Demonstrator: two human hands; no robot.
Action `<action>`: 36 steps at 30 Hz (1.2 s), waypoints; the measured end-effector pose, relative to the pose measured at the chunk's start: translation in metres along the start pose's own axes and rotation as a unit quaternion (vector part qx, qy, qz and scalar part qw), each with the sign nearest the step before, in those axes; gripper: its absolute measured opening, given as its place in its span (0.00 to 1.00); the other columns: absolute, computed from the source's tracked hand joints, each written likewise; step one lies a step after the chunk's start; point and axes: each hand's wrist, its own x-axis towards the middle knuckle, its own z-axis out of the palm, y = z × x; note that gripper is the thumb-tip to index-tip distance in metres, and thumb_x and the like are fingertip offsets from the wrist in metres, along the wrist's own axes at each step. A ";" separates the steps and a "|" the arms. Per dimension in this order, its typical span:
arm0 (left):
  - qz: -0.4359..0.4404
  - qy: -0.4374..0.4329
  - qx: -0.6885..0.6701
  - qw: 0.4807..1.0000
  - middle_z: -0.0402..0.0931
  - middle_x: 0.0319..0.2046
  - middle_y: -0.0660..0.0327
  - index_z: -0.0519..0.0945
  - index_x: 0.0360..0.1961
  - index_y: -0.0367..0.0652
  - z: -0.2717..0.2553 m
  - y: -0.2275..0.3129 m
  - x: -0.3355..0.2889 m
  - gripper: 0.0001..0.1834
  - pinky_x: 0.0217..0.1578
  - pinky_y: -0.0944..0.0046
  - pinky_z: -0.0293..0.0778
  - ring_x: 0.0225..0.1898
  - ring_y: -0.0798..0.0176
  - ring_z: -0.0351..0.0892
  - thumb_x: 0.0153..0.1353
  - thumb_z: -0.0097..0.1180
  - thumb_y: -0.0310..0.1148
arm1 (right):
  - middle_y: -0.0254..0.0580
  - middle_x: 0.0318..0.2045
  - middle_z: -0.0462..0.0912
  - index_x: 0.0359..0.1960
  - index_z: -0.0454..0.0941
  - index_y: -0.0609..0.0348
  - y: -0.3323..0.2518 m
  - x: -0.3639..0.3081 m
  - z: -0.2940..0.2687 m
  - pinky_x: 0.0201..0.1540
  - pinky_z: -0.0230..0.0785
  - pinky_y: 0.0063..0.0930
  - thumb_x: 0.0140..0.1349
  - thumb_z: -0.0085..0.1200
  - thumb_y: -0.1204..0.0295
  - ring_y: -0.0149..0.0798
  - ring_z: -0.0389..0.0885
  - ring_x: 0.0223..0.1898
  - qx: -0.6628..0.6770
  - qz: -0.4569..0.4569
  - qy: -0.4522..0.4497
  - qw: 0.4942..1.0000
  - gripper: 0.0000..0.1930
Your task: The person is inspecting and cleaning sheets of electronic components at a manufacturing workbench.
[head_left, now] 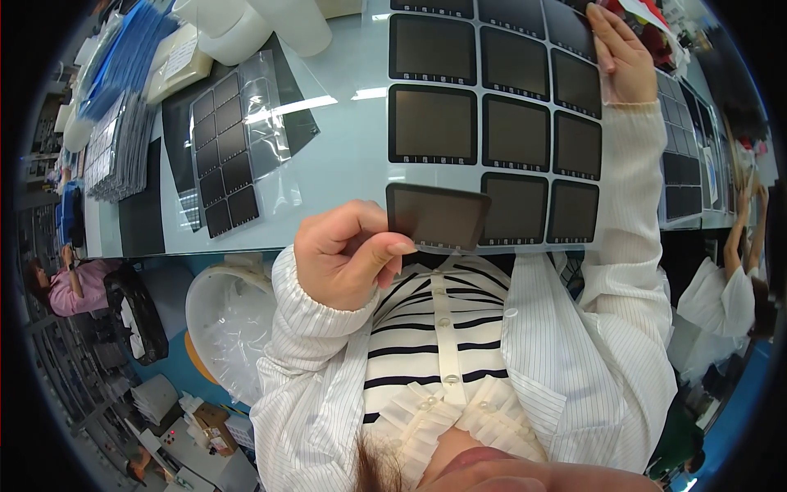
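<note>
A clear sheet (479, 123) carries rows of dark rectangular panels with black borders and small light marks along one edge. Its near edge reaches the table's front edge. My left hand (348, 250) is closed, pinching one dark panel (438, 217) by its left side between thumb and fingers. That panel sits at a slant over the sheet's near left corner, and whether it is fully off the sheet I cannot tell. At the far right edge of the sheet, my right hand (625, 53) grips the border, with its fingertips partly hidden.
To the left lies a clear bag (266, 123) with a smaller sheet of dark panels (225, 156) on a black sheet. Beyond are stacked panel sheets (119, 152), blue sheets (123, 53) and white rolls (221, 29). A lined white bin (229, 320) stands below the table. Other people work nearby.
</note>
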 end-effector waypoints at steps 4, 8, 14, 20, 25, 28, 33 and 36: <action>0.007 -0.023 0.016 1.000 0.73 0.18 0.61 0.75 0.24 0.31 0.001 0.004 -0.001 0.06 0.13 0.78 0.62 0.14 0.75 0.69 0.55 0.56 0.23 | 0.27 0.11 0.69 0.35 0.75 0.64 -0.017 -0.013 0.001 0.12 0.49 0.11 0.62 0.49 0.73 0.18 0.59 0.08 0.040 -0.023 -0.006 0.999 0.06; 0.004 -0.036 0.034 0.999 0.72 0.17 0.61 0.75 0.25 0.31 0.002 0.007 -0.002 0.05 0.13 0.78 0.62 0.14 0.75 0.70 0.56 0.56 0.22 | 0.28 0.11 0.70 0.35 0.75 0.64 -0.025 -0.015 -0.002 0.12 0.49 0.11 0.62 0.48 0.73 0.19 0.59 0.08 0.043 -0.039 -0.001 0.998 0.07; -0.010 -0.021 0.020 1.000 0.71 0.16 0.62 0.73 0.23 0.32 0.002 0.007 -0.005 0.07 0.13 0.78 0.62 0.14 0.75 0.70 0.56 0.56 0.24 | 0.28 0.10 0.69 0.35 0.75 0.63 -0.035 -0.017 0.002 0.10 0.48 0.11 0.63 0.48 0.73 0.19 0.59 0.07 0.045 -0.048 0.002 0.998 0.06; -0.016 0.016 0.043 0.999 0.66 0.11 0.66 0.69 0.16 0.36 -0.002 0.001 -0.003 0.14 0.13 0.77 0.57 0.12 0.76 0.62 0.58 0.52 0.26 | 0.28 0.09 0.70 0.34 0.76 0.63 -0.040 -0.028 0.015 0.10 0.49 0.11 0.62 0.49 0.74 0.20 0.59 0.06 0.055 -0.044 0.007 0.997 0.06; -0.033 0.009 0.023 0.999 0.63 0.09 0.68 0.67 0.13 0.38 -0.015 -0.011 -0.006 0.17 0.14 0.75 0.55 0.11 0.76 0.58 0.58 0.51 0.29 | 0.33 0.11 0.74 0.33 0.76 0.66 -0.023 -0.029 0.009 0.10 0.52 0.12 0.59 0.52 0.75 0.21 0.64 0.06 -0.030 -0.016 -0.019 0.999 0.06; -0.072 0.020 0.034 0.997 0.64 0.09 0.68 0.68 0.13 0.38 -0.025 -0.017 -0.016 0.17 0.14 0.74 0.54 0.11 0.76 0.58 0.58 0.51 0.29 | 0.35 0.11 0.74 0.30 0.76 0.67 0.004 -0.030 0.009 0.10 0.55 0.14 0.59 0.53 0.75 0.24 0.66 0.06 -0.005 0.061 -0.058 0.996 0.05; -0.138 0.007 0.047 0.989 0.65 0.09 0.67 0.69 0.14 0.39 -0.032 -0.021 -0.025 0.16 0.15 0.74 0.56 0.12 0.76 0.59 0.59 0.51 0.30 | 0.31 0.15 0.75 0.42 0.76 0.68 0.038 -0.030 -0.020 0.13 0.47 0.10 0.61 0.51 0.73 0.18 0.61 0.10 -0.103 0.075 -0.122 0.984 0.12; -0.132 0.004 0.051 0.990 0.66 0.10 0.67 0.69 0.14 0.39 -0.032 -0.023 -0.028 0.16 0.15 0.74 0.56 0.12 0.76 0.60 0.59 0.51 0.30 | 0.29 0.10 0.71 0.42 0.76 0.67 0.047 -0.031 -0.019 0.12 0.48 0.09 0.62 0.50 0.72 0.19 0.62 0.08 -0.116 0.085 -0.123 0.982 0.12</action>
